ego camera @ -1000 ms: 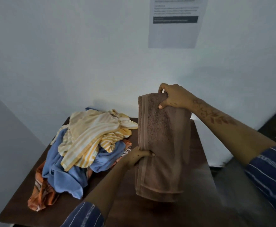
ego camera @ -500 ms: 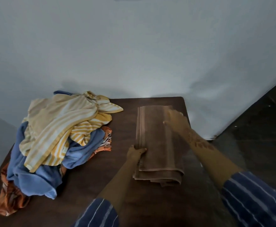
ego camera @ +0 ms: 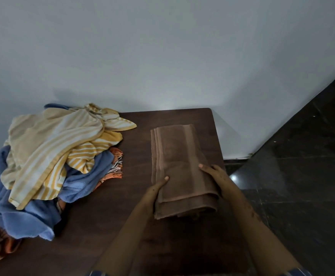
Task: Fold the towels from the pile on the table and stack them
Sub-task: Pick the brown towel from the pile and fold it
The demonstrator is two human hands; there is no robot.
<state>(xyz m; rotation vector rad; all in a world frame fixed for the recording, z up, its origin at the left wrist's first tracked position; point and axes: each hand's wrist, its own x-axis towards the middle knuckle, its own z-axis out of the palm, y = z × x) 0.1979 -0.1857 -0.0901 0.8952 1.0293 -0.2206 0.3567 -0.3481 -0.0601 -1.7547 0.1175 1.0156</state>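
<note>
You had the brown towel [ego camera: 179, 170] lying flat on the table [ego camera: 134, 226], at about 2 o'clock from your chest, folded into a long narrow strip running away from you. Your left hand [ego camera: 154, 189] gripped its near left edge, thumb laid on top and fingers tucked under or beside the fold. Your right hand [ego camera: 215, 173] clasped the near right edge the same way, thumb across the top. Both hands were closed round the cloth, not spread flat. That two-sided hold at the near end looked meant to keep the layers squared, probably ready to lift the near end over toward 12 o'clock for another fold.

The pile [ego camera: 49, 166] sat well apart at 10 o'clock, kept clear of the folding space: yellow striped cloth on top, blue beneath, an orange fringed piece at the bottom. No finished stack showed yet, so most of the job lay ahead.

The table was dark wood grain, pushed into a corner against a pale wall [ego camera: 162, 56]. Dark glossy floor [ego camera: 302, 176] lay at 3 o'clock.
</note>
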